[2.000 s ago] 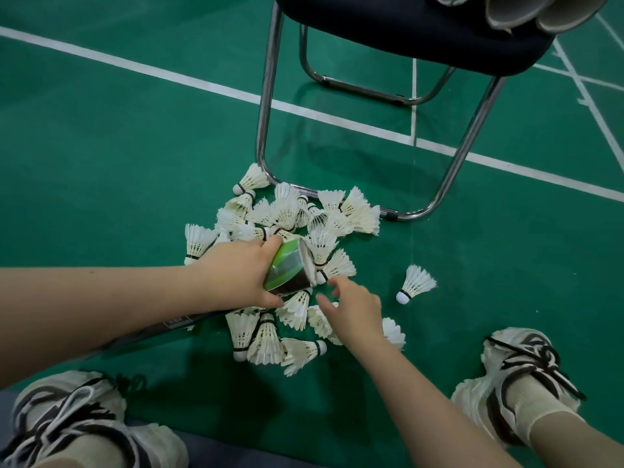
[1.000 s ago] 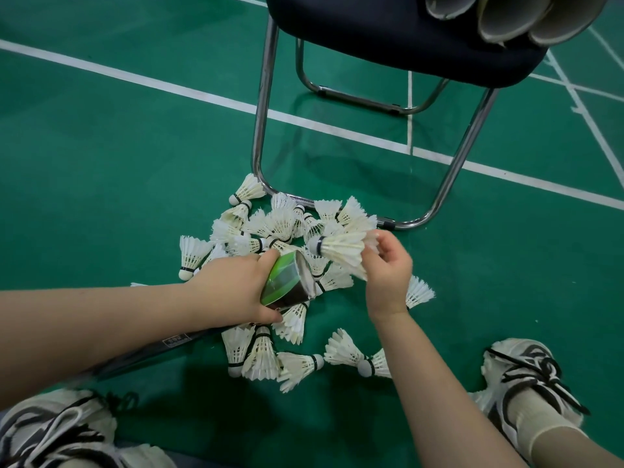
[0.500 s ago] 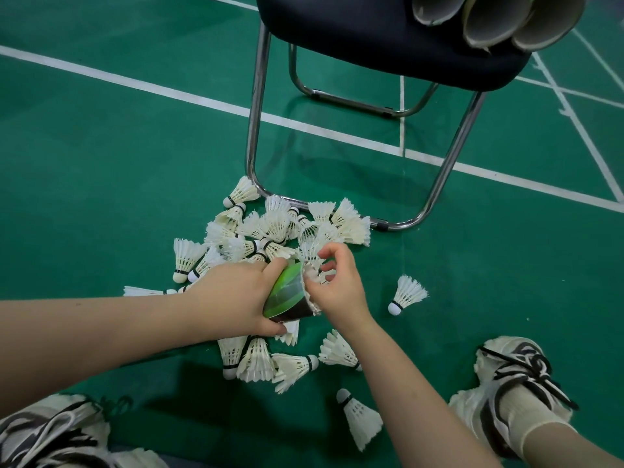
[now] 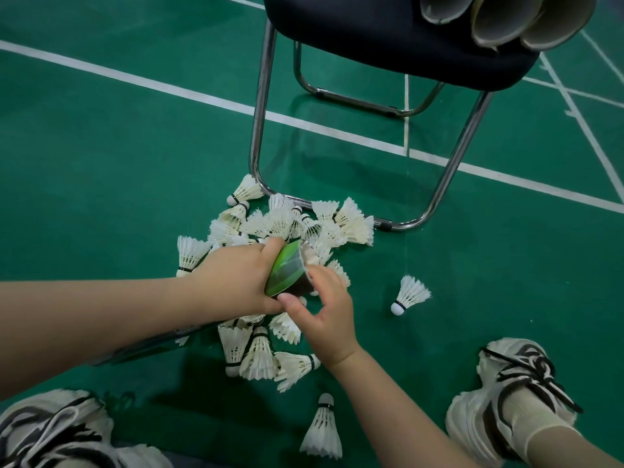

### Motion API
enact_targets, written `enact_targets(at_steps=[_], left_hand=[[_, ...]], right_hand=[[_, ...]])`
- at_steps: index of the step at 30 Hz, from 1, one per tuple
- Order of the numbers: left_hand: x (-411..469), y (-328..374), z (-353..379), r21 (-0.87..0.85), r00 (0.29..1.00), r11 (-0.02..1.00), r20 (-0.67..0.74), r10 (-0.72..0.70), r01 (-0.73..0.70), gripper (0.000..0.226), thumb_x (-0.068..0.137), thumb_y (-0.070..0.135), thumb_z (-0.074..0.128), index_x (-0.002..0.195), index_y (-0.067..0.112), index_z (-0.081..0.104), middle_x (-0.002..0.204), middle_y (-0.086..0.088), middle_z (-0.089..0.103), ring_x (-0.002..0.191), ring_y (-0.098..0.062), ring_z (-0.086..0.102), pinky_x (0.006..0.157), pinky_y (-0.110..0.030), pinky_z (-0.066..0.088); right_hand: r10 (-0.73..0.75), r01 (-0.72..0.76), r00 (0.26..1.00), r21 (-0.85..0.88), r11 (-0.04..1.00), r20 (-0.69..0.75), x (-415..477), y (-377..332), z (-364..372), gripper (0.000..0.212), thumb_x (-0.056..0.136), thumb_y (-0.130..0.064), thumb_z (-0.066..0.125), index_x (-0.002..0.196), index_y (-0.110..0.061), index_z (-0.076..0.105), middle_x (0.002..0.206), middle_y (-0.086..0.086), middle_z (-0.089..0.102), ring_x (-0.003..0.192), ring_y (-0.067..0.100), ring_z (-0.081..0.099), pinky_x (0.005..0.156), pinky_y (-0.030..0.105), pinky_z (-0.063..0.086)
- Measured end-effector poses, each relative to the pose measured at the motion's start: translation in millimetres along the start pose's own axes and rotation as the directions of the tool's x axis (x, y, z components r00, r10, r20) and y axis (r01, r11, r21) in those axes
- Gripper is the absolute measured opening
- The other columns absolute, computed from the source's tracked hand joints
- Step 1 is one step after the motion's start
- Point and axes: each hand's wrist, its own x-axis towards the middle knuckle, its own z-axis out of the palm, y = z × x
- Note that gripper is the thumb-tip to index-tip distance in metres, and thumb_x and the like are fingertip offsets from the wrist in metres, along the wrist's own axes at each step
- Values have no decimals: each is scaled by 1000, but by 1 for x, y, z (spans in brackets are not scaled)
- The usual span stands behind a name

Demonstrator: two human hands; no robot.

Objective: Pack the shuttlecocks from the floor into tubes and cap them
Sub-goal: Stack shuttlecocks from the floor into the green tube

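Since half a second ago, the right hand (image 4: 326,319) has slid down from the mouth of the tube (image 4: 287,271) and spread open; its thumb now sits just under the tube, beside the left thumb.

Nearest the viewer, two white shoes with black straps frame the scene, the left shoe (image 4: 50,430) at the near left corner and the right shoe (image 4: 506,393) at the near right. Between them a single shuttlecock (image 4: 322,430) lies on the green floor (image 4: 101,146), cork pointing away. A little farther, a small cluster of shuttlecocks (image 4: 256,356) lies under the two forearms.

Above that cluster, the left hand (image 4: 236,282) wraps its fingers and thumb round the green end of the tube, which is tilted with its open mouth facing far right. White feathers (image 4: 309,256) show at the mouth. The right hand holds nothing; its fingers are loose, with a fingertip touching the tube's rim.

To the right, well apart, a lone shuttlecock (image 4: 410,293) lies on its side. Beyond the hands is the main pile of shuttlecocks (image 4: 304,224), heaped against the chrome base of a chair (image 4: 260,113). On its dark seat, at the far right, lie several spare tubes (image 4: 499,18) with open ends.
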Motion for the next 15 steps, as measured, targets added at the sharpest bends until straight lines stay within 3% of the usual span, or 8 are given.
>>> enact_targets(at_steps=[3,6,9,12,14,15], left_hand=[[-2,0,2,20,1000,1000,-8,3,-3,72,73,60,56,126,19,30,96,5,58,80,-17,57,62,-28,45],[-2,-2,3,72,1000,997,-9,28,-28,75,73,65,53,128,19,31,103,3,59,86,-18,59,64,-28,46],[-2,-2,8,120,997,990,3,73,-73,77,72,68,53,128,19,31,105,2,58,88,-19,59,64,-30,47],[-7,0,14,168,995,981,40,94,-100,78,71,70,53,127,21,28,103,4,57,87,-17,58,58,-29,41],[-10,-1,17,152,996,985,43,80,-86,78,71,70,53,127,22,28,103,4,57,88,-17,58,58,-28,41],[-10,-2,16,128,997,989,34,66,-69,76,71,69,53,126,22,29,102,5,57,87,-16,58,60,-28,44]], right_hand=[[39,-50,995,113,992,94,4,0,-6,25,74,-43,60,91,-26,66,82,-28,53,82,-3,47,74,24,42],[100,-131,958,100,986,270,12,0,-17,36,68,-43,64,96,-20,71,86,-16,60,85,3,53,76,21,46],[232,-282,856,41,959,463,21,-11,-25,14,69,-28,73,82,-26,69,80,-8,63,77,9,58,74,27,50],[286,-375,721,8,927,632,21,-19,-23,15,73,-21,75,77,-27,62,75,-9,64,72,8,61,71,26,53],[266,-355,718,9,935,643,19,-18,-18,12,73,-29,73,79,-28,63,80,-4,66,77,14,62,74,33,54],[250,-340,760,39,940,600,19,-17,-14,8,73,-35,69,74,-31,63,76,-5,63,73,15,60,70,36,53]])
